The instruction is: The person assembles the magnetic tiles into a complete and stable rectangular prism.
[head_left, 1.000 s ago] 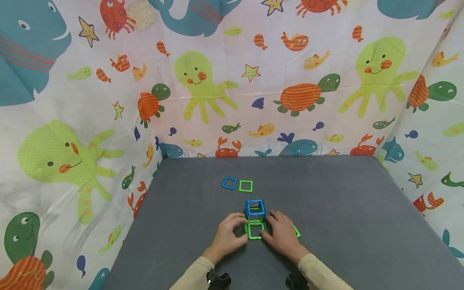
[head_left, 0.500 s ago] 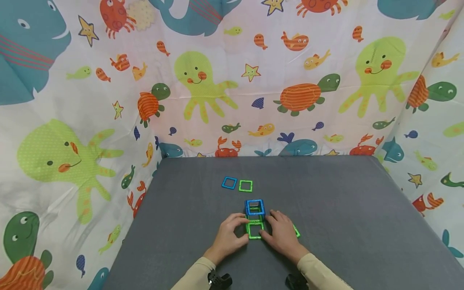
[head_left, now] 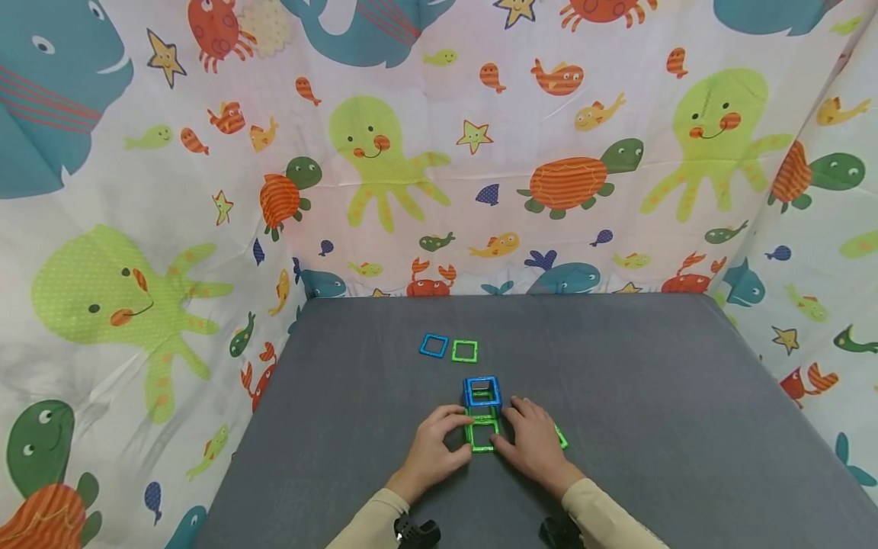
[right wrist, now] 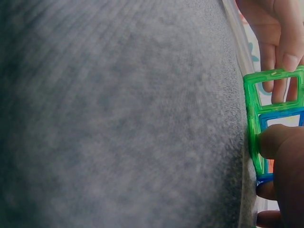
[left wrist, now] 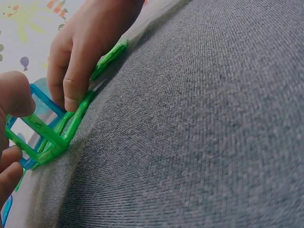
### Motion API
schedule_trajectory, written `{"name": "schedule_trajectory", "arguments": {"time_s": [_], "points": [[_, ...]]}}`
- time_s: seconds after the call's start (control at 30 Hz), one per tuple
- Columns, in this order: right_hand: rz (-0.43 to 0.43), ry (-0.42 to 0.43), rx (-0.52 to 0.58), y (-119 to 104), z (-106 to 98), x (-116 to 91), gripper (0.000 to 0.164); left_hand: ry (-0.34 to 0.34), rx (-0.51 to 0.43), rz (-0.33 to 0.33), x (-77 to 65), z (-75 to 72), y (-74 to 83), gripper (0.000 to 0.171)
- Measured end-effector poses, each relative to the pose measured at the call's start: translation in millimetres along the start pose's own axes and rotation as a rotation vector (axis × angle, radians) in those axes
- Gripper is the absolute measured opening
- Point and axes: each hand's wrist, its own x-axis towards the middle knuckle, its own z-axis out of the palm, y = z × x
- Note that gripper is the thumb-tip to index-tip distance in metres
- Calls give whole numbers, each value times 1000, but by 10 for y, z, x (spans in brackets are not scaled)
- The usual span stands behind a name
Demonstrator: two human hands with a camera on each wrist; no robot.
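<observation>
A small structure of see-through magnetic tiles stands on the grey table between my hands. Its taller far part carries a blue square tile (head_left: 483,405); a green square tile (head_left: 483,449) forms the near, lower part. My left hand (head_left: 430,448) grips the structure's left side, thumb near the front corner and fingers farther back. From the right, my right hand (head_left: 536,446) holds it, its thumb (right wrist: 271,142) against a green frame (right wrist: 253,128) in the right wrist view. Part of the green sides is hidden behind fingers.
Another green tile (head_left: 562,436) lies partly hidden beside my right hand. Farther back lie a loose blue square tile (head_left: 423,345) and a loose green one (head_left: 465,361). A sea-animal print curtain (head_left: 411,259) stands behind and along both sides of the table (head_left: 652,412).
Both hands stay almost still around the structure. My left hand shifts only very slightly to the right; the tiles keep their arrangement.
</observation>
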Motion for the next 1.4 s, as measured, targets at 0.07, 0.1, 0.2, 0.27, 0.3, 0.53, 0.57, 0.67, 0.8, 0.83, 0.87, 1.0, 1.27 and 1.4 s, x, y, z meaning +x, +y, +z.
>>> {"name": "schedule_trajectory", "arguments": {"time_s": [0.07, 0.1, 0.2, 0.27, 0.3, 0.53, 0.57, 0.67, 0.8, 0.83, 0.87, 1.0, 1.27, 1.4], "points": [[2, -3, -2, -4, -3, 0, 52, -5, -5, -3, 3, 2, 1, 37], [3, -5, -2, -4, -3, 0, 52, -6, -6, -3, 5, 3, 1, 36], [5, -8, -4, -12, -11, 0, 53, -5, -4, 6, 11, 5, 10, 36], [6, -11, -5, -14, -15, -1, 53, -2, 5, 13, 9, 7, 18, 36], [7, -14, -5, -17, -19, -1, 53, 0, 8, 16, 7, 10, 20, 36], [0, -8, -10, -34, -39, 2, 50, 4, 25, 16, 1, 8, 30, 35], [-1, -8, -10, -36, -40, 2, 50, 4, 28, 17, 1, 6, 30, 35], [2, -15, -13, -41, -38, 2, 51, 4, 30, 18, 2, 1, 30, 36], [-4, -10, -13, -39, -44, -3, 51, 2, 24, 19, -1, 2, 24, 36], [-4, -8, -14, -38, -43, -5, 51, 1, 23, 19, -3, 5, 20, 36], [-4, -6, -13, -37, -43, -7, 51, 1, 24, 19, -5, 8, 16, 36], [-10, 3, -16, -33, -33, -13, 51, 7, 22, 24, -16, 22, -3, 37], [-3, 11, -10, -19, -12, -5, 52, 27, 20, 29, -24, 34, -7, 40], [-4, 7, -6, -22, -17, -10, 53, 27, 8, 13, -38, 36, -4, 42]]}}
